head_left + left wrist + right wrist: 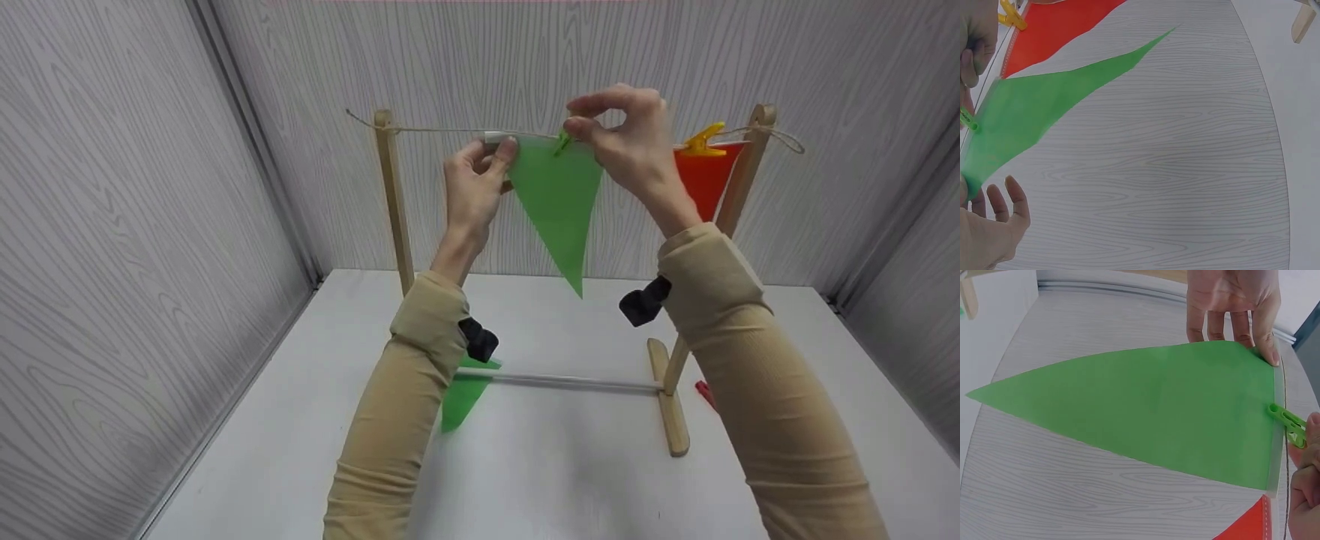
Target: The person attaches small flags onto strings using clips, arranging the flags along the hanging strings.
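A green triangular pennant point(559, 206) hangs point down at the string point(439, 130), its pale top edge along the string. My left hand point(474, 184) pinches the pennant's top left corner between thumb and fingers. With thumb and fingertips, my right hand point(636, 142) grips a green clothespin point(1289, 423) at the middle of that top edge. The clothespin's tip lies over the green cloth; whether it also bites the string is hard to tell. To the right, a red pennant point(705, 180) hangs under a yellow-orange clip point(705, 142), partly behind my right wrist.
Two wooden posts, left point(395, 202) and right point(742, 184), hold the string's ends. A white crossbar point(570, 381) runs low to a wooden foot point(669, 405). Another green pennant point(461, 401) lies by the bar, partly hidden by my left arm. A red clothespin point(705, 392) lies near my right sleeve.
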`<state>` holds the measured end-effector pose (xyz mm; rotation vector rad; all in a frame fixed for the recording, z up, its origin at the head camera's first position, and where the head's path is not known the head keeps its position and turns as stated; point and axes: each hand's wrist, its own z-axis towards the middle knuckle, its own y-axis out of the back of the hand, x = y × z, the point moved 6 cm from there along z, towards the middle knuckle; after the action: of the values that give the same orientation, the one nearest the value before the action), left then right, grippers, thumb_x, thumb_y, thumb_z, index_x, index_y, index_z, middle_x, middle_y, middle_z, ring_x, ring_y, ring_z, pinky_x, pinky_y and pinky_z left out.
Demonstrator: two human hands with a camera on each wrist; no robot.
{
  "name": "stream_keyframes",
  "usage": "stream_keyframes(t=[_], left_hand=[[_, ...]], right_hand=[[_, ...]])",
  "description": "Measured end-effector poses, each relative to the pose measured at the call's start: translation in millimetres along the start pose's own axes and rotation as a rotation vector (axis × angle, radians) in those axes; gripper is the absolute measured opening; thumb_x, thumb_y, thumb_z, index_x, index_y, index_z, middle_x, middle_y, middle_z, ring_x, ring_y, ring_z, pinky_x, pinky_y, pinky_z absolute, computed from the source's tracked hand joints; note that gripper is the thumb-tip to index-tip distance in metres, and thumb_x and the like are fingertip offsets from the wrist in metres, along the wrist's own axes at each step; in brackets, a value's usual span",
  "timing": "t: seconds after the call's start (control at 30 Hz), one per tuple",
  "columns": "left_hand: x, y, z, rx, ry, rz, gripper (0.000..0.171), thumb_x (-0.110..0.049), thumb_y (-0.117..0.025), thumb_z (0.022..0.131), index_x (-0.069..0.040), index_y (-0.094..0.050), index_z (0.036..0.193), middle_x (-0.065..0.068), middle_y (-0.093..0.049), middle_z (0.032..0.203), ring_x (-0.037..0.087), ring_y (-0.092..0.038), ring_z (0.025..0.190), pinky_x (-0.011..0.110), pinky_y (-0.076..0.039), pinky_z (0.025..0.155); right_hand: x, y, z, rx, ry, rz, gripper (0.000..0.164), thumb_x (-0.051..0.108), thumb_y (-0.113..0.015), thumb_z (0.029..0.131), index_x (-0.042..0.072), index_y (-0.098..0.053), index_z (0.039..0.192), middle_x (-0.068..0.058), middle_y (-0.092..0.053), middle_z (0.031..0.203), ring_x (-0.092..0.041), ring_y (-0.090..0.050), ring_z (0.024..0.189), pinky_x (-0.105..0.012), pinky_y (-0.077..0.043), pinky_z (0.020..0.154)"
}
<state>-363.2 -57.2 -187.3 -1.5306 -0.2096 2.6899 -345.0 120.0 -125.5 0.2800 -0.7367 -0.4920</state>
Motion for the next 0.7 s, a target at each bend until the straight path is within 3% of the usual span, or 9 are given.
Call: stream_keyframes(t=[0.2,0.3,0.4,0.53,0.7], left_hand=[[-0.8,-1.2,0.4,0.003,-0.001,-0.005,0.027,-0.016,-0.06,0.101,0.004,-0.068,0.116,0.021,-0.073,0.109,0.013,-0.069,0.088,0.032,-0.062,0.085],[-0.3,-1.3,0.3,0.005,0.003,-0.01,0.028,-0.017,-0.06,0.101,0.004,-0.068,0.117,0.02,-0.073,0.109,0.013,-0.069,0.089,0.032,-0.062,0.085],[0.4,-1.1,-0.2,0.007,0.006,-0.01,0.028,-0.018,-0.06,0.101,0.004,-0.068,0.117,0.018,-0.072,0.108,0.013,-0.068,0.088,0.032,-0.062,0.085],[1.4,-0.5,-0.7,0.008,0.005,-0.006,0.027,-0.018,-0.06,0.101,0.004,-0.068,0.116,0.017,-0.072,0.107,0.013,-0.068,0.088,0.032,-0.062,0.085],[2.4,2.1,-1.6,-0.006,0.0,-0.005,0.027,-0.017,-0.062,0.1,0.002,-0.069,0.117,0.016,-0.072,0.107,0.013,-0.068,0.089,0.033,-0.062,0.085]], right_hand=[[-3.3,0.4,-1.1,0.017,-0.049,0.037,0.024,0.017,-0.072,0.094,0.004,-0.075,0.114,-0.017,-0.071,0.114,-0.022,-0.062,0.11,-0.014,-0.055,0.077],[-4.8,1.3,-1.3,0.023,-0.052,0.039,0.028,0.019,-0.073,0.094,0.004,-0.074,0.117,-0.017,-0.072,0.117,-0.022,-0.064,0.113,-0.013,-0.055,0.077],[-6.1,1.9,-2.0,0.024,-0.037,0.032,0.032,0.022,-0.074,0.093,0.004,-0.074,0.119,-0.017,-0.073,0.117,-0.013,-0.065,0.096,-0.011,-0.051,0.068],[-7.9,2.1,-3.3,0.023,-0.019,0.049,0.035,0.023,-0.075,0.092,0.004,-0.073,0.12,-0.017,-0.073,0.117,-0.002,-0.057,0.066,-0.009,-0.046,0.056],[-8.7,1.1,-4.4,0.036,-0.018,0.068,0.037,0.024,-0.076,0.091,0.004,-0.072,0.122,-0.017,-0.072,0.119,0.002,-0.053,0.056,-0.01,-0.044,0.052]])
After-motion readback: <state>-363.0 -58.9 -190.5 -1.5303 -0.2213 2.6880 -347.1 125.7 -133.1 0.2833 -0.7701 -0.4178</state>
